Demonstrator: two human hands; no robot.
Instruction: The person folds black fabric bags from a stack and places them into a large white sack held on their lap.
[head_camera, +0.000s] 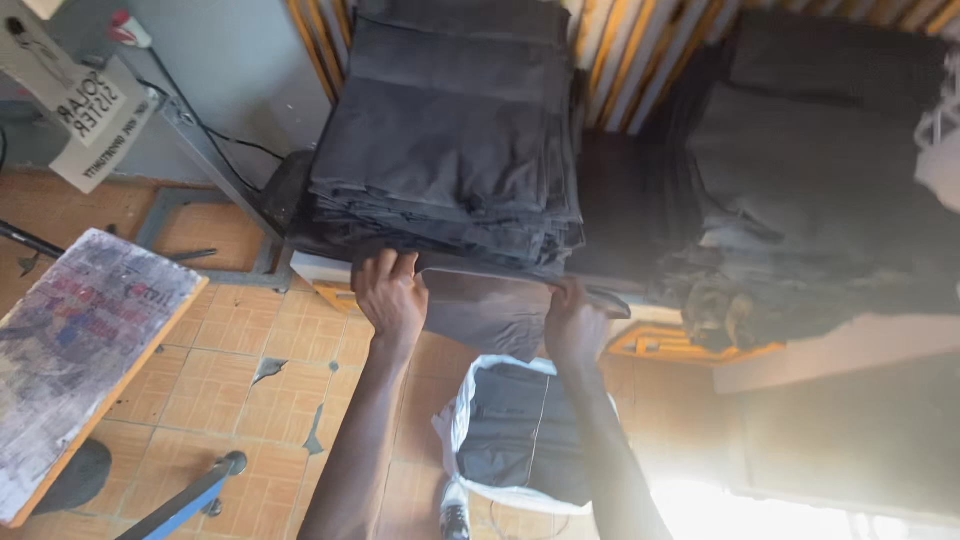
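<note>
A tall stack of folded dark grey fabric pieces lies on a raised surface against a corrugated wall. My left hand grips the near edge of a dark fabric piece that hangs out from under the stack. My right hand holds the same piece at its right side, fingers tucked under the stack's lower edge. Both arms reach up from the bottom of the view.
More dark fabric is heaped to the right of the stack. A white bag holding dark cloth sits on the tiled floor below. A worn printing board stands at left, with a metal frame behind.
</note>
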